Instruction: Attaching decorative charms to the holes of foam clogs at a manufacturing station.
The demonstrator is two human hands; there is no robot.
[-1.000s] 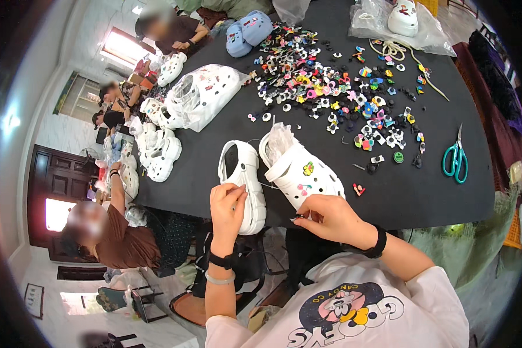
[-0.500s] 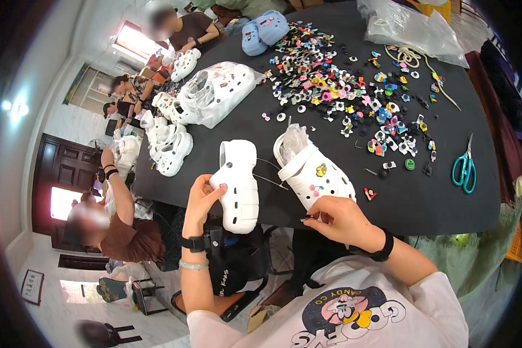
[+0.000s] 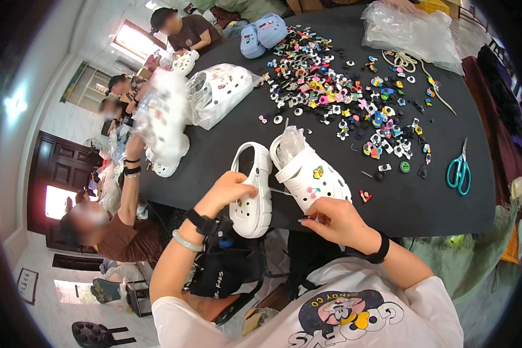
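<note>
My left hand [image 3: 233, 190] grips a white foam clog [image 3: 260, 210] at the table's near edge, its thumb over the top and the heel strap pointing away from me. The clog's toe holes face up. Beside it on the right lies a second white clog [image 3: 337, 188], with clear plastic stuffed in its opening and two charms on its upper, a yellow one [image 3: 318, 172] and a pink cherry-like one [image 3: 313, 192]. A thin cord runs between the two clogs. My right hand [image 3: 337, 221], closed in a pinch by that clog's toe, holds a small dark piece [image 3: 304, 219] whose kind I cannot make out.
A large pile of colourful shoe charms [image 3: 325, 87] covers the table's far middle. Teal scissors [image 3: 460, 174] and white cord [image 3: 401, 61] lie to the right. Blue clogs [image 3: 264, 36] stand far back; bagged white clogs [image 3: 220, 95] sit left. A co-worker's arm [image 3: 132, 180] reaches in at left.
My left hand has turned the clog from its side so the top shows. The right hand barely moved. At left, a co-worker has lifted bagged white clogs, now blurred by motion.
</note>
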